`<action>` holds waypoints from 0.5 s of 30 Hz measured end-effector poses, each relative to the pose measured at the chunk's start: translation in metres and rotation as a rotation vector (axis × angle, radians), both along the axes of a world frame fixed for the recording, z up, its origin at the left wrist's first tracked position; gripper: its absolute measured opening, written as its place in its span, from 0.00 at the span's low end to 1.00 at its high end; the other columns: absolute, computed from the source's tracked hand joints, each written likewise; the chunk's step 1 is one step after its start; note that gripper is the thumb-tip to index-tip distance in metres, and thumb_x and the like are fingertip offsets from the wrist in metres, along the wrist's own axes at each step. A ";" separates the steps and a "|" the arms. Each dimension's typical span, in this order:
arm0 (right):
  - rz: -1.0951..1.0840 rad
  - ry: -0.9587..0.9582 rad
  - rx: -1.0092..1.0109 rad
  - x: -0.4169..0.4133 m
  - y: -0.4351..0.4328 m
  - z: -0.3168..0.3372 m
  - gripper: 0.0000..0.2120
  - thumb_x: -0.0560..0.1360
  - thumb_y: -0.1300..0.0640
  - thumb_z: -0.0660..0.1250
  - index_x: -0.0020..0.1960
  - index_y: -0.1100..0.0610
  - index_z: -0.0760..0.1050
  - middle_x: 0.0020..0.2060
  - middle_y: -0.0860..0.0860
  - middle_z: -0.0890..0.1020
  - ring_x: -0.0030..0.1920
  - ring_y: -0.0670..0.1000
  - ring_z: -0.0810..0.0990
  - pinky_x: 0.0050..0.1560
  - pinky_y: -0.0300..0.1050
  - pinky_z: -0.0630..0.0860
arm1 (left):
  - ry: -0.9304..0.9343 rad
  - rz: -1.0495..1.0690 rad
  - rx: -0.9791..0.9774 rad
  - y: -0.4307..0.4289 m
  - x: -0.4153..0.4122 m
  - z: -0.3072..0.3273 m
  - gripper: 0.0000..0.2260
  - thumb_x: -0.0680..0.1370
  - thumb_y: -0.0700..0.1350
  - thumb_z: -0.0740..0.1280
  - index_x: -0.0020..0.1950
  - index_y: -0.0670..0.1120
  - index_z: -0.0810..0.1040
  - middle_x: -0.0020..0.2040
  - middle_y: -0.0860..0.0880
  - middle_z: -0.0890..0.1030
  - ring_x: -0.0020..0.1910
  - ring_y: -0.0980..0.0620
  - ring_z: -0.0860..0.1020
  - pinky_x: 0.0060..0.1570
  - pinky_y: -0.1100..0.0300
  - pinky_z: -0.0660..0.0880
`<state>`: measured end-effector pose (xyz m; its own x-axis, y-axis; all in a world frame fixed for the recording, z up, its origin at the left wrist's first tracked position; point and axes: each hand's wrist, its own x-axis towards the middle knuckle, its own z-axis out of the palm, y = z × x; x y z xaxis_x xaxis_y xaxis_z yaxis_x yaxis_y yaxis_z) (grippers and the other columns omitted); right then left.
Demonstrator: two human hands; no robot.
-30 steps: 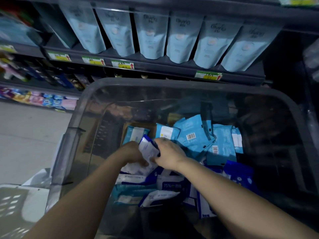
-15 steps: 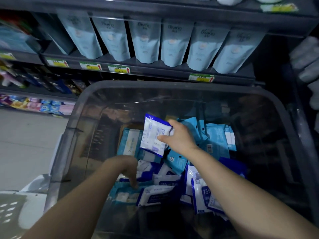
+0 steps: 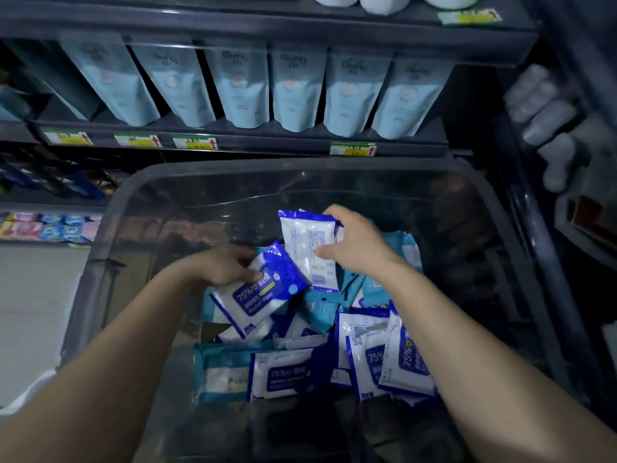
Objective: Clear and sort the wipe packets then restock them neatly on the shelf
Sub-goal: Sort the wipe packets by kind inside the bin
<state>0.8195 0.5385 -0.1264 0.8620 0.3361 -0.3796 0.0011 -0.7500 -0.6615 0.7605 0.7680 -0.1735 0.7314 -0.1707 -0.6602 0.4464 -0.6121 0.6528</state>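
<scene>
A clear plastic bin (image 3: 140,208) stands in front of the shelf and holds several wipe packets, some dark blue and white marked 75% (image 3: 283,375), some teal (image 3: 220,375). My right hand (image 3: 357,248) grips a blue and white packet (image 3: 307,242) with its printed back facing me, lifted above the pile. My left hand (image 3: 227,269) holds another blue and white 75% packet (image 3: 263,295), tilted, just left of and below the first one. The two held packets overlap at their edges.
The dark shelf (image 3: 233,142) behind the bin carries a row of pale blue pouches (image 3: 237,85) above yellow price tags. Lower shelves at left hold colourful small goods (image 3: 50,225). Grey rolls (image 3: 547,115) hang at right. Pale floor lies at left.
My left hand has picked a 75% packet out of the pile and raised it. My right hand has carried its packet up and to the right.
</scene>
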 end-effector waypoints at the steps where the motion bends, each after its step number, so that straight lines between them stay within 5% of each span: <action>1: -0.029 -0.017 0.026 0.003 -0.004 0.008 0.16 0.67 0.60 0.75 0.49 0.49 0.73 0.42 0.44 0.81 0.44 0.50 0.80 0.49 0.45 0.76 | -0.001 0.050 -0.075 -0.003 0.002 0.004 0.15 0.65 0.54 0.73 0.47 0.46 0.79 0.45 0.45 0.82 0.41 0.51 0.78 0.41 0.58 0.76; 3: -0.083 -0.038 0.071 0.009 -0.015 0.025 0.17 0.66 0.61 0.76 0.50 0.50 0.76 0.43 0.45 0.83 0.45 0.50 0.81 0.50 0.45 0.77 | 0.060 0.180 -0.252 -0.014 0.006 0.009 0.09 0.72 0.45 0.73 0.49 0.45 0.79 0.42 0.46 0.83 0.34 0.54 0.79 0.31 0.66 0.73; 6: -0.096 -0.044 0.042 0.018 -0.036 0.045 0.14 0.63 0.62 0.76 0.47 0.52 0.79 0.42 0.47 0.85 0.44 0.50 0.83 0.50 0.49 0.79 | 0.135 0.280 -0.454 -0.041 0.012 0.015 0.09 0.71 0.39 0.74 0.50 0.44 0.80 0.43 0.46 0.85 0.35 0.54 0.82 0.37 0.62 0.77; 10: 0.014 0.033 -0.178 0.022 -0.070 0.063 0.15 0.64 0.61 0.77 0.46 0.54 0.75 0.45 0.49 0.83 0.47 0.52 0.81 0.52 0.50 0.78 | 0.173 0.236 -0.495 -0.082 0.013 0.011 0.06 0.73 0.38 0.71 0.49 0.44 0.80 0.42 0.46 0.85 0.35 0.54 0.82 0.37 0.61 0.79; 13: 0.139 0.191 -0.347 0.015 -0.092 0.070 0.23 0.66 0.60 0.77 0.58 0.50 0.73 0.52 0.51 0.79 0.50 0.54 0.80 0.50 0.47 0.78 | 0.270 0.155 -0.523 -0.112 0.008 0.010 0.10 0.75 0.37 0.69 0.56 0.41 0.79 0.50 0.42 0.84 0.45 0.48 0.82 0.52 0.51 0.78; 15: 0.240 0.336 -0.460 0.008 -0.101 0.067 0.31 0.68 0.58 0.76 0.68 0.49 0.70 0.53 0.49 0.77 0.45 0.50 0.79 0.42 0.43 0.77 | 0.286 0.003 -0.426 -0.125 0.003 0.008 0.17 0.72 0.43 0.74 0.59 0.40 0.78 0.52 0.40 0.82 0.48 0.44 0.79 0.49 0.49 0.77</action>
<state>0.8275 0.4378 -0.0594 0.5908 0.2430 -0.7694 0.0525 -0.9631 -0.2639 0.7635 0.6428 -0.1656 0.5329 -0.4660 -0.7063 0.6446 -0.3171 0.6956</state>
